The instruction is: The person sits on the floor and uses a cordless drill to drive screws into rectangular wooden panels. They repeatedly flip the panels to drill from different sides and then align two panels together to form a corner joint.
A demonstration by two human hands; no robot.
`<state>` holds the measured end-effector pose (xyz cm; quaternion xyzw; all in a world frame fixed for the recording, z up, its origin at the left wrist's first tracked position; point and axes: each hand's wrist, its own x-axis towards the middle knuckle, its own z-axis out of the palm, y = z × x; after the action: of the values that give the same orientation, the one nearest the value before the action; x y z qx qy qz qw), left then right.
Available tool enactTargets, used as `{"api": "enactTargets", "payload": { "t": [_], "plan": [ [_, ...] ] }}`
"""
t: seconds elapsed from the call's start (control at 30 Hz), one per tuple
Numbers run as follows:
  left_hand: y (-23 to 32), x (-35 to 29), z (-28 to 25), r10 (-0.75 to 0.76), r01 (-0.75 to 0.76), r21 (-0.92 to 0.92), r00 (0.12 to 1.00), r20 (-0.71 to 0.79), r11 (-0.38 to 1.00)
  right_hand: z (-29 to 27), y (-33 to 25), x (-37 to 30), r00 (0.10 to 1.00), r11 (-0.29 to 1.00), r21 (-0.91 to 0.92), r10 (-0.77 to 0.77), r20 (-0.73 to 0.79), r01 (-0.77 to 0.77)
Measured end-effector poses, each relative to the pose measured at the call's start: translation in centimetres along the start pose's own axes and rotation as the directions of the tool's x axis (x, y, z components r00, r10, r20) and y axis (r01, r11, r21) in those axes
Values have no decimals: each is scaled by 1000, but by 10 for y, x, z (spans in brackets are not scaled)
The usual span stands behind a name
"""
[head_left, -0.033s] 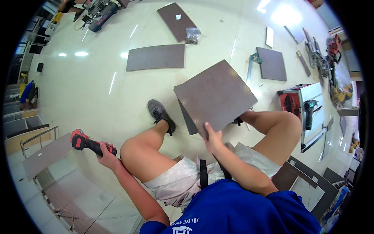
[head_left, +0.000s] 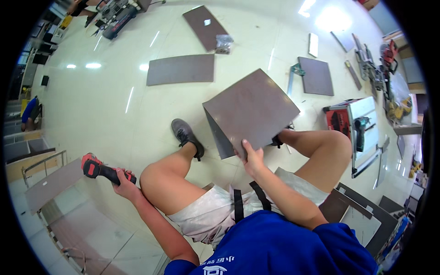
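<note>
My left hand (head_left: 126, 183) is wrapped round the grip of a red and black cordless drill (head_left: 101, 169), held out beside my left knee. My right hand (head_left: 252, 160) grips the near corner of a flat grey-brown board (head_left: 252, 107), thumb on top and fingers hidden beneath. The board is tilted between my legs. Below its left side shows part of a second grey panel (head_left: 219, 137); whether the two touch along their hidden edges I cannot tell.
Other boards (head_left: 181, 69) lie ahead on the floor, one with a clear bag (head_left: 223, 43) of small parts. A square panel (head_left: 316, 75) has a green-handled tool (head_left: 297, 70) beside it. Right of my knee stands a red-and-white table-like unit (head_left: 339, 121) bearing a teal drill (head_left: 360, 133).
The board in my right hand has tilted slightly, and more of the panel beneath shows at its left. The whole view has shifted a little. My left hand still holds the drill.
</note>
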<state>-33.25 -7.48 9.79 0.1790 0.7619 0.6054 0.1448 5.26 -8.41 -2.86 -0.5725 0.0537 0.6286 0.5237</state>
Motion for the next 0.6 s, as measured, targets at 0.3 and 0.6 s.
{"api": "enactTargets", "payload": {
  "t": [0.3, 0.6],
  "plan": [
    [17, -27, 14, 87, -80, -96, 993, 74, 992, 76, -273, 85, 934, 547, -771, -313, 171, 325],
    [-1, -24, -8, 329, -345, 37, 917, 225, 938, 193, -349, 59, 695, -843, -453, -140, 705, 290]
  ]
}}
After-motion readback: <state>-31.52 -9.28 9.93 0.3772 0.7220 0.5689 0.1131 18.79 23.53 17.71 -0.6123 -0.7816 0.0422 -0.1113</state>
